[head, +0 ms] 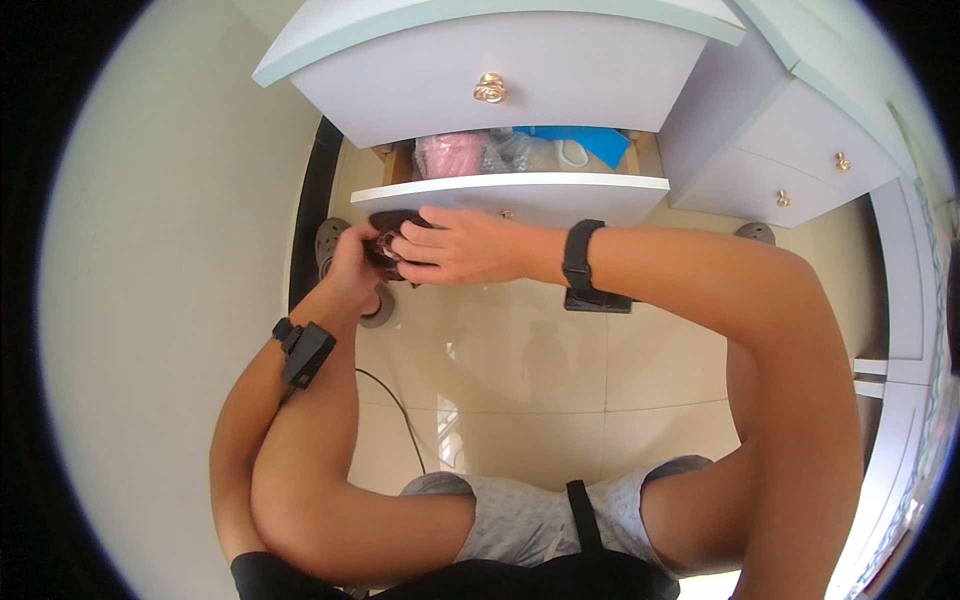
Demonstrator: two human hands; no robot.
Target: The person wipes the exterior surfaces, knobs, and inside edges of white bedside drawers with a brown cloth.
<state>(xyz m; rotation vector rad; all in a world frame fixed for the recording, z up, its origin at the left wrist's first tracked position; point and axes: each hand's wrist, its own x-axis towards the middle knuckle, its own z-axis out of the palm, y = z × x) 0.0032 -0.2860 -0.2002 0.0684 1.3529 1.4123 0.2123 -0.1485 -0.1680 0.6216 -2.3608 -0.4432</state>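
My left hand [352, 259] grips the left side of a dark brown, glossy object [390, 220], whose kind I cannot tell. Across its right side lie the fingers of my right hand [457, 244], which hide much of it; whether they grip it or only touch it is unclear. Both hands are in front of a pulled-out lower drawer [510, 181], to its left. Inside the drawer are a pink item in bubble wrap [454, 154], more clear bubble wrap [510, 152], a blue sheet [596, 142] and a white loop [574, 154].
Above the drawer, a closed upper drawer [420, 90] has a gold knob [490, 88]. A second cabinet [795, 150] stands at right, a wall [165, 225] at left. A thin black cable [397, 405] trails over the tiled floor [525, 375]. Each wrist bears a strapped black device.
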